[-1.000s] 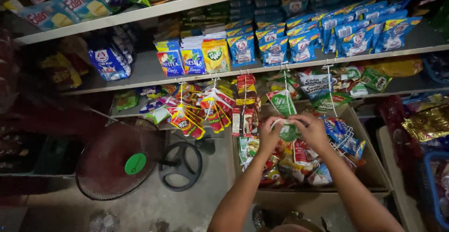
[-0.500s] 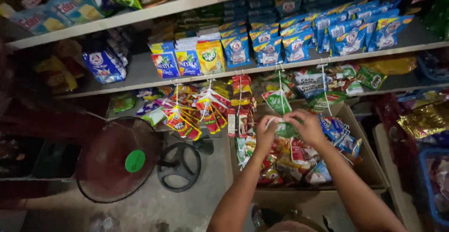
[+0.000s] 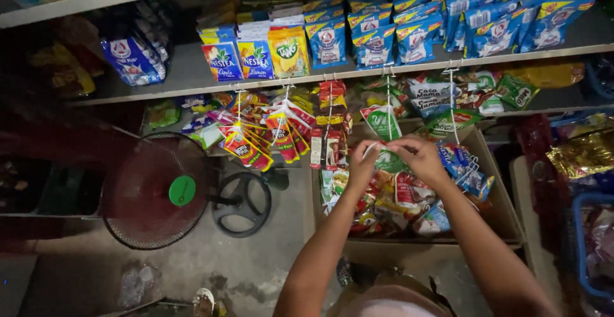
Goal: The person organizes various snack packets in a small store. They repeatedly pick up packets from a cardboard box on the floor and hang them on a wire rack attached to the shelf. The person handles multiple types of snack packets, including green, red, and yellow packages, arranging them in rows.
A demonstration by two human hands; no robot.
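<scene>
Green sachet pinched between left hand and right hand, both closed on it, equally near. Long axis vertical, hung under white string from shelf edge, above cardboard box.

above fingers: hanging green sachet, shelf edge | below: packet-filled cardboard box | left: red sachet strip | right: blue sachets | free: toward the person

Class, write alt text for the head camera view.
Both hands, left hand and right hand, hold a green sachet hanging from a shelf edge, above a cardboard box of packets; a floor fan stands left.
</scene>
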